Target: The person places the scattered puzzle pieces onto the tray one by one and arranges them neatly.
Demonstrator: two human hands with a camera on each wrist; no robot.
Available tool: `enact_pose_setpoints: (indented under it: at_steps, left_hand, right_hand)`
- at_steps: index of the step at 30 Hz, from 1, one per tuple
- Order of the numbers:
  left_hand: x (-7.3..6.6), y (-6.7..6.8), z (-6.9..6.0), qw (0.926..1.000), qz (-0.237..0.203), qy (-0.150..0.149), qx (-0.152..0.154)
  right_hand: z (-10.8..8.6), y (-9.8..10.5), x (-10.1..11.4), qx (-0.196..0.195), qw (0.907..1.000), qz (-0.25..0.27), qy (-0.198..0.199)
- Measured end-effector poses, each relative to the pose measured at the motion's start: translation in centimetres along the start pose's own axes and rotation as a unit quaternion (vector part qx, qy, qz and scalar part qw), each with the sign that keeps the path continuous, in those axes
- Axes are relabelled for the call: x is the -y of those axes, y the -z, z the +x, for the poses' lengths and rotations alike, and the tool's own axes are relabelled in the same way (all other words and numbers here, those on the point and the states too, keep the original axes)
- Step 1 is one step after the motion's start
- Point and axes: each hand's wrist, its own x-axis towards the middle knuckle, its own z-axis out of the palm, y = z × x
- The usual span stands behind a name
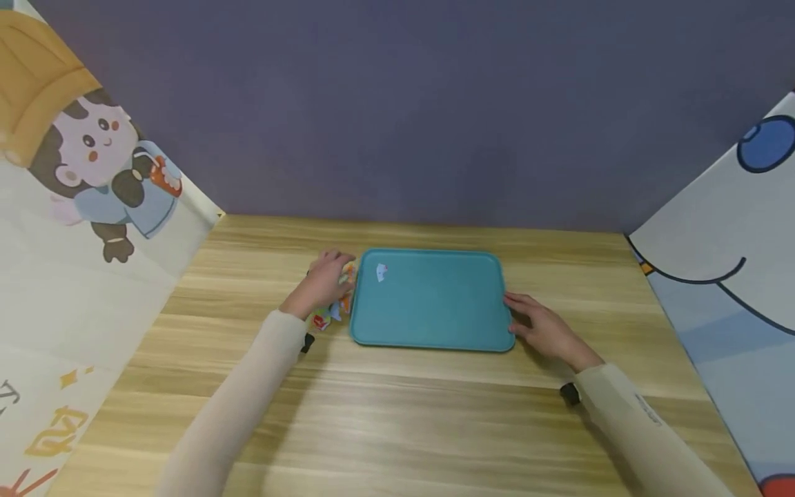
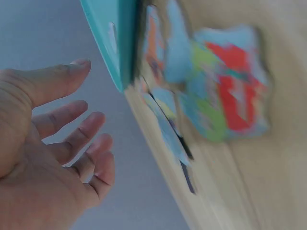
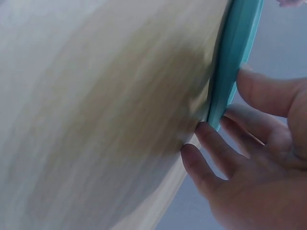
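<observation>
A teal rectangular tray lies on the wooden table, with one small whitish piece near its upper left corner. My left hand hovers just left of the tray, over a group of flat colourful cut-out pieces. In the left wrist view this hand has loosely bent fingers and nothing between them. A red, green and blue piece shows beside it; other pieces are partly hidden. At the tray's right edge, my right hand touches the rim with its fingertips, as the right wrist view also shows.
The wooden table meets a dark purple-grey panel at the back. Printed cartoon panels stand at the left and right. Sleeves cover both forearms.
</observation>
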Motion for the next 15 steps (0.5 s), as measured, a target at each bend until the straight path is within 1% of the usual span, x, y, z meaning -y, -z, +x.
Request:
enact_pose_setpoints:
  at_steps: [3, 7, 10, 15]
  left_hand:
    - [0.8, -0.1, -0.7, 0.9999, 0.001, 0.008, -0.010]
    - [1.8, 0.0, -1.3, 0.9997, 0.000, 0.010, -0.022]
    - [2.4, 0.3, -1.6, 0.9996, -0.001, 0.012, -0.024]
    - [3.3, 0.5, -1.8, 0.9994, -0.007, 0.029, -0.017]
  right_hand:
    - [-0.2, -0.1, -0.1, 0.001, 1.0000, 0.003, -0.005]
    - [-0.3, -0.2, -0.1, 0.003, 0.9999, 0.004, -0.009]
    - [-0.2, -0.2, -0.1, 0.003, 1.0000, 0.002, -0.008]
    - [-0.1, -0.1, 0.0, 0.001, 1.0000, -0.001, -0.005]
